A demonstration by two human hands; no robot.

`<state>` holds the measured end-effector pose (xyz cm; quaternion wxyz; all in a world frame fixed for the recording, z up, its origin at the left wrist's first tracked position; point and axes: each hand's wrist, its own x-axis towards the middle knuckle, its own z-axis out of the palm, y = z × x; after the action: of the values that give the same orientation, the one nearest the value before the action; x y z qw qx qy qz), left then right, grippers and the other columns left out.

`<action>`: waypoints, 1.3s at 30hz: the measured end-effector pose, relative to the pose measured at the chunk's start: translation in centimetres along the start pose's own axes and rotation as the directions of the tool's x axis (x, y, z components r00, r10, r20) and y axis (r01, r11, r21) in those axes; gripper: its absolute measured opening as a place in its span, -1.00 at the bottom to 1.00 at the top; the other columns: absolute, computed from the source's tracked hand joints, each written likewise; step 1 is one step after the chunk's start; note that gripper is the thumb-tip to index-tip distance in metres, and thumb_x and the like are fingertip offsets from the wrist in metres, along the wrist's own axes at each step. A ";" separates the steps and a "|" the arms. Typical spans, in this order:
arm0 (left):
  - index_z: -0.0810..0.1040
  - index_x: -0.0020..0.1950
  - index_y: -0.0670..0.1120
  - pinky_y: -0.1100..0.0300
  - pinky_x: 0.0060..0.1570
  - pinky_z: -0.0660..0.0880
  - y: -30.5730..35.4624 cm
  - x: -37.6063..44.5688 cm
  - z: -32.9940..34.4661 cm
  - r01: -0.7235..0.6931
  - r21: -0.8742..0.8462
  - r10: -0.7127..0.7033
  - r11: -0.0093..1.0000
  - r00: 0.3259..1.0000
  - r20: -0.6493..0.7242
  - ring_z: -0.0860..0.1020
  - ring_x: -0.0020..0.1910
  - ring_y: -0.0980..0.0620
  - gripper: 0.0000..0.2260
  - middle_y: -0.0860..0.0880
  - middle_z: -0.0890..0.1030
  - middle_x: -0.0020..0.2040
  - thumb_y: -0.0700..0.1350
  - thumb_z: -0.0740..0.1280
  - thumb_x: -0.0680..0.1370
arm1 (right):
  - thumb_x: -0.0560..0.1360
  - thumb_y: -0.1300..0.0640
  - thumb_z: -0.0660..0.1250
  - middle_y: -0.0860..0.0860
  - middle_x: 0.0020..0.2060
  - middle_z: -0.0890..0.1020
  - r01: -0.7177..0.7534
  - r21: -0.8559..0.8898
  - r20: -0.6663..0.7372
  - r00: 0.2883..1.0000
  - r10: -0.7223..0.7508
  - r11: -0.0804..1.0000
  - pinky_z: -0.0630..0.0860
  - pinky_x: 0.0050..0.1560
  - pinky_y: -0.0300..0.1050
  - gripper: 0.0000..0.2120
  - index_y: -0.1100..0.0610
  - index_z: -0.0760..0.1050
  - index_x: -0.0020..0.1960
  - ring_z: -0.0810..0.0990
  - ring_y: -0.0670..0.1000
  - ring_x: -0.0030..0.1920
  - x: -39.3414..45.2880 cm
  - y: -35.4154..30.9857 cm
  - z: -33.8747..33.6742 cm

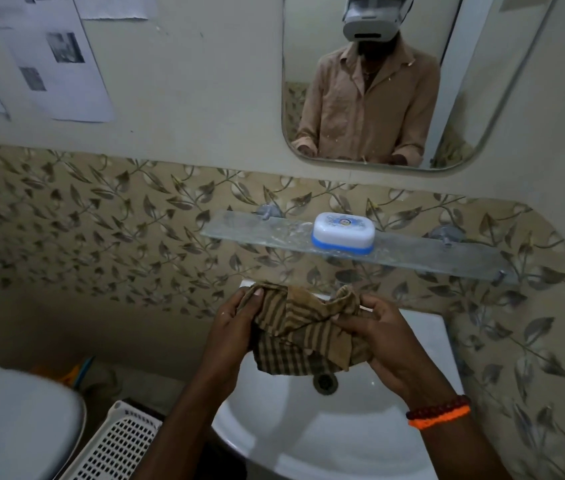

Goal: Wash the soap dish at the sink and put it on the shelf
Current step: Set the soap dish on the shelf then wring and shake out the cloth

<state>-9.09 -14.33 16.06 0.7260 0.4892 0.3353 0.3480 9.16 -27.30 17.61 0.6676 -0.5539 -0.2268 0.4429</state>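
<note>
fingers (pixel 257 299) grip cloth (pixel 305 327) | soap dish (pixel 343 233) on shelf (pixel 257 233) | label unreadable

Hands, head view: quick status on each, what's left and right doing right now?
Left hand: closed on the striped cloth, gripping its left end over the sink.
Right hand: closed on the same cloth, right end.

You are gripping a matt, striped woven cloth (pixel 303 332) over a glossy white ceramic sink (pixel 326 431); a smooth, shiny plastic soap dish (pixel 343 233) is sitting on the cloudy glass shelf (pixel 260 232).
</note>
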 end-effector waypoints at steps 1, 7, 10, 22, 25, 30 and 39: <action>0.72 0.11 0.08 0.11 -0.07 0.64 0.3 0.2 -0.1 0.067 -0.037 -0.067 0.997 0.998 0.012 0.71 0.09 -0.03 -0.80 -0.05 0.75 0.10 0.04 0.30 0.64 | 0.48 0.35 0.44 0.18 0.05 0.74 -0.026 0.047 -0.004 1.000 0.026 0.999 0.70 -0.04 -0.02 -0.74 0.21 0.64 0.15 0.73 0.18 0.06 0.2 0.1 0.4; 0.68 0.18 -0.30 -0.03 -0.02 0.67 -0.4 0.2 -1.5 0.497 -0.378 -0.475 0.781 0.866 0.157 0.70 0.02 -0.20 -0.64 -0.28 0.69 0.16 -0.02 0.37 0.60 | 0.60 0.20 0.34 0.22 0.10 0.71 -0.218 0.234 0.034 0.976 0.216 0.947 0.62 0.11 0.02 -0.76 0.29 0.61 0.21 0.70 0.18 0.12 1.5 1.9 2.9; 0.70 0.10 -0.29 0.03 -0.16 0.67 -1.7 -0.2 -2.7 0.508 -0.350 -0.504 0.787 0.857 0.110 0.70 -0.10 -0.14 -0.69 -0.22 0.70 0.08 -0.12 0.53 0.46 | 0.56 0.26 0.37 0.33 0.09 0.68 -0.303 0.325 0.079 0.953 0.293 0.896 0.70 -0.09 -0.02 -0.72 0.42 0.58 0.19 0.70 0.25 0.07 1.6 3.2 3.2; 0.35 0.53 -0.02 -0.06 -0.17 0.68 -3.6 0.3 -5.0 0.407 -0.086 -0.412 0.910 0.910 -0.050 0.71 -0.02 -0.14 -0.24 -0.22 0.68 0.14 -0.27 0.57 0.40 | 0.38 0.47 0.48 0.36 0.11 0.65 -0.375 0.427 0.031 0.915 0.402 0.822 0.69 -0.25 -0.08 -0.24 0.28 0.23 0.48 0.76 0.15 -0.10 0.7 7.5 2.4; 0.49 0.34 0.16 -0.01 -0.13 0.67 -2.2 0.4 -3.6 0.188 0.247 -0.161 0.951 0.979 -0.128 0.68 -0.02 -0.10 -0.58 -0.20 0.68 0.08 -0.25 0.39 0.58 | 0.31 0.44 0.51 0.36 0.21 0.60 -0.398 0.465 0.074 0.908 0.413 0.791 0.70 -0.15 -0.04 -0.14 0.36 0.19 0.52 0.72 0.19 0.05 -0.2 9.2 3.2; 0.53 0.25 0.12 -0.16 -0.06 0.63 2.7 1.5 -1.4 -0.194 0.783 0.039 0.591 0.976 0.213 0.66 -0.03 -0.22 -0.69 -0.19 0.68 0.01 -0.19 0.37 0.58 | 0.42 0.24 0.53 0.40 0.22 0.59 -0.545 0.486 0.308 0.839 0.449 0.683 0.65 0.03 0.18 -0.48 0.39 0.50 0.32 0.61 0.37 0.20 -1.2 10.3 4.1; 0.55 0.28 0.19 0.29 -0.12 0.59 12.8 2.5 1.9 -0.499 0.854 -0.352 0.147 0.781 0.517 0.58 0.11 0.14 -0.63 0.17 0.53 0.20 -0.13 0.46 0.54 | 0.17 -0.20 0.66 0.02 0.57 0.22 0.031 -0.734 0.166 0.977 0.135 0.679 0.51 0.29 -0.04 0.27 -0.16 -0.11 0.61 0.31 0.04 0.49 3.6 3.6 0.7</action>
<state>-8.42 -9.58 28.32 0.2683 0.9386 0.1920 -0.1014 9.23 -23.93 13.73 0.3502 -0.7316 -0.4368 0.3888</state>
